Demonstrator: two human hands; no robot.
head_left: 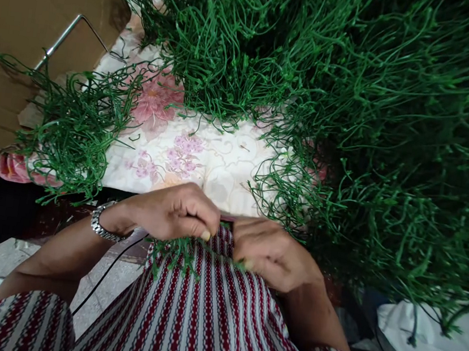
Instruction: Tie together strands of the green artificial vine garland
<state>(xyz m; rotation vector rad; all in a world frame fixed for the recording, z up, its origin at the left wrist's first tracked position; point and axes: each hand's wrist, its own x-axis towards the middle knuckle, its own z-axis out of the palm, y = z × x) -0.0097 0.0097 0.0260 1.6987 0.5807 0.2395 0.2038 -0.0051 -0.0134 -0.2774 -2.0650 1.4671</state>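
My left hand, with a metal watch on its wrist, is closed in a pinch at the near edge of the table. A small bunch of thin green stems hangs below its fingers, in front of a striped top. Close on its right, my right hand is also closed, slightly blurred. A bit of green shows at its fingertips, and a thin stem seems to run between the two hands. Part of what both hands grip is hidden behind the fingers.
A large heap of green stems covers the back and right of the flowered tablecloth. A smaller pile of stems lies at the left, beside a cardboard box and a bent metal rod. White cloth sits low right.
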